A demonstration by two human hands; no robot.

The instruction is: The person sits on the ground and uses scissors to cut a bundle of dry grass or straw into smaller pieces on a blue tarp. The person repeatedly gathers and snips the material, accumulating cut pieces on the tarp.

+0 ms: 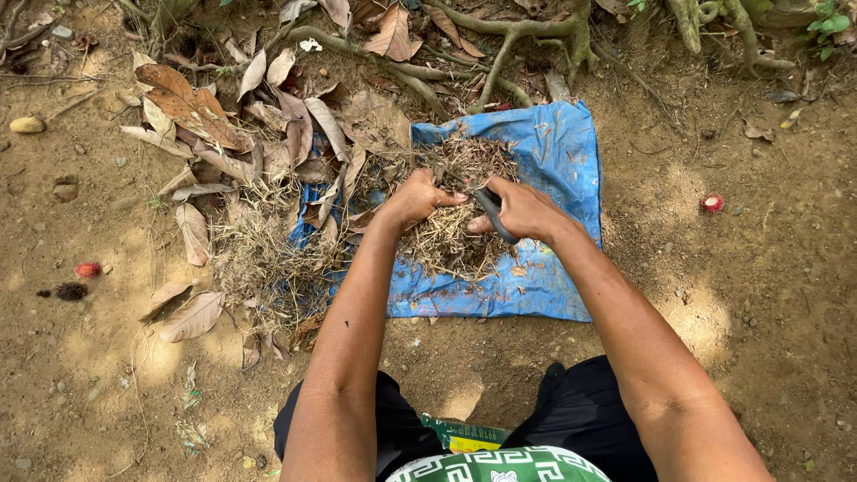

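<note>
My left hand [418, 198] grips a bunch of dry grass and stems [464, 165] above a blue plastic sheet [553, 152] spread on the dirt. My right hand [522, 210] is closed around the dark handle of a cutting tool [494, 214], held against the bunch. Beneath both hands lies a pile of chopped dry bits [446, 245] on the sheet. The tool's blade is hidden by the stems and my fingers.
Large dry brown leaves [192, 107] and tangled dry grass [263, 259] cover the sheet's left side. Tree roots [509, 36] run along the top. Small red fruits [711, 203] [87, 269] lie on bare soil. A green packet [464, 436] sits between my knees.
</note>
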